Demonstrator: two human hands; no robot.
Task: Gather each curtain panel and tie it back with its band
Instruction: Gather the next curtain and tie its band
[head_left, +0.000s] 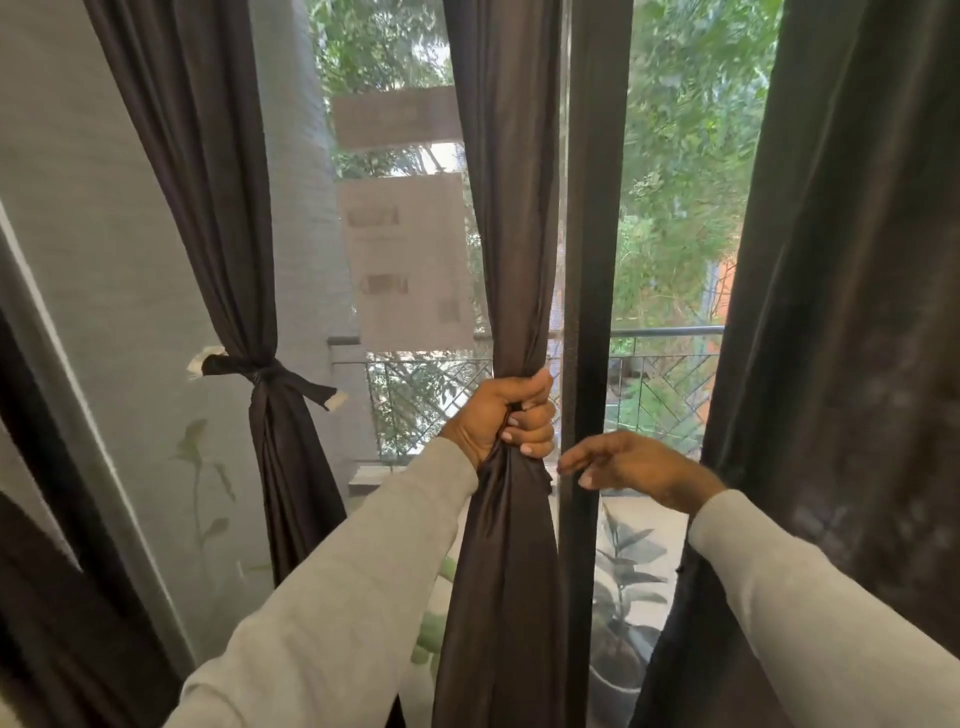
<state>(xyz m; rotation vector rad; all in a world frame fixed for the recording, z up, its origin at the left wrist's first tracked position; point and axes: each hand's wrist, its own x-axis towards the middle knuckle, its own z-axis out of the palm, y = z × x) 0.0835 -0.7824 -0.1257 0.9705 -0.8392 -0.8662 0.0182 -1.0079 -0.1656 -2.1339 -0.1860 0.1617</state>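
Note:
Three dark brown curtain panels hang before a window. The left panel (208, 208) is bunched and tied with a dark band (270, 376) that has a pale tip. The middle panel (506, 208) is gathered into a thick rope, and my left hand (506, 418) is shut around it at waist height. My right hand (631, 462) hovers just right of it, palm down with fingers spread, holding nothing, its fingertips near the dark window frame post (587, 260). The right panel (841, 312) hangs loose. I see no band for the middle or right panel.
Behind the glass is a balcony railing (670, 364) and green trees. A potted plant (623, 597) stands low behind the frame post. A grey wall (93, 208) with a leaf pattern lies to the left.

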